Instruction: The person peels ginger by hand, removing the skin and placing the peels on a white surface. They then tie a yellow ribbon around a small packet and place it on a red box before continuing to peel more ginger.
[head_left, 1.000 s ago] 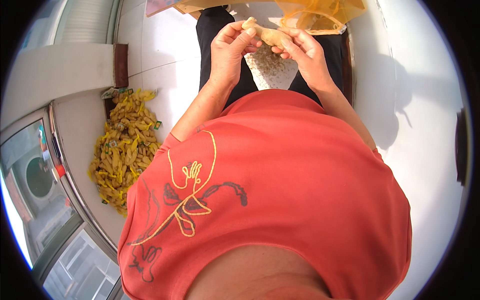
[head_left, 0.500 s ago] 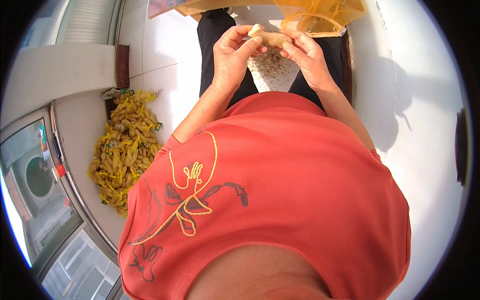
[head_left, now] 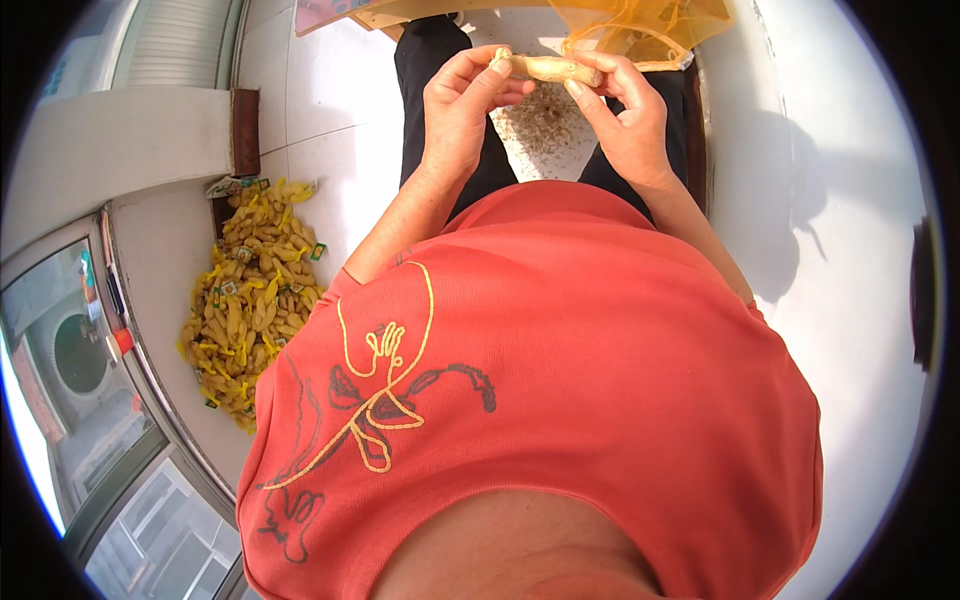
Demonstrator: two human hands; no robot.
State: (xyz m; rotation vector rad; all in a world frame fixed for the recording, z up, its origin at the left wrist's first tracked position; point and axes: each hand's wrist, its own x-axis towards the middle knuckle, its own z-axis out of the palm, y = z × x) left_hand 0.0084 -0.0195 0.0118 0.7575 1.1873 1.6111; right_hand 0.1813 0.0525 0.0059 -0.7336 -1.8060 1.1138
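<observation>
Between my two hands I hold a pale tan ginger root (head_left: 548,69), stretched roughly level above my knees. My left hand (head_left: 462,105) pinches its left end between thumb and fingertips, and the other fingers curl in below. At the right end my right hand (head_left: 628,115) grips it, thumb underneath and index finger along the top. Just behind my right fingers is an orange mesh bag (head_left: 640,28) lying on a wooden table. Brown crumbs (head_left: 543,118) are scattered on the floor below the root, between my legs.
Yellow-netted packs of ginger (head_left: 255,290) are heaped against the wall on my left, with small green tags among them. The wooden table (head_left: 420,12) edge runs across the far side. A white wall (head_left: 840,200) rises on my right, a glass door (head_left: 80,340) at lower left.
The ginger root has been turned between my hands and now shows a longer, straighter side. My right hand has shifted slightly right and changed its hold on the end.
</observation>
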